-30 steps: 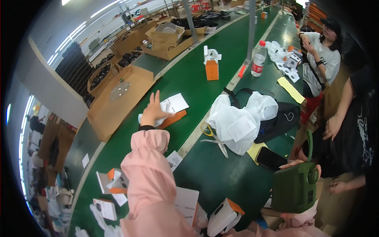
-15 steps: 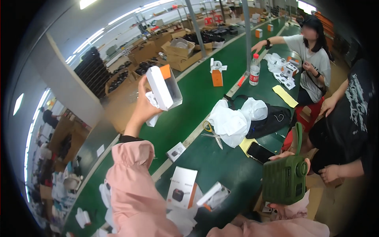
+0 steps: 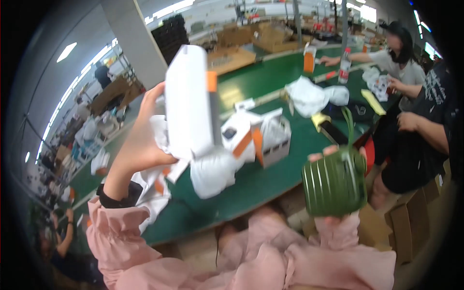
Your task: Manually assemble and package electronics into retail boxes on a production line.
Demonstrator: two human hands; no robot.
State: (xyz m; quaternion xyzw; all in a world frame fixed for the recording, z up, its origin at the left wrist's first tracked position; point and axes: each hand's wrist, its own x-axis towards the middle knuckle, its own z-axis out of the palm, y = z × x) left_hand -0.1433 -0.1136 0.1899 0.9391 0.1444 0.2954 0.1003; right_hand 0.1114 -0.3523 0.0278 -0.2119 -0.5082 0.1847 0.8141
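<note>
Left hand (image 3: 140,145): fingers wrapped around a white rectangular cardboard box with orange stripe (image 3: 191,101); contents not visible. Right hand (image 3: 333,159): fingers gripping a ribbed dark-green plastic case (image 3: 333,186).

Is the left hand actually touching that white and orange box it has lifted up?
Touching. The head view shows the left hand wrapped around the back of the white and orange box, fingers against its side, lifted above the green table.

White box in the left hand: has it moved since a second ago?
Yes. The white box, then lying on the green table, is now lifted off it, held up in the left hand.
</note>
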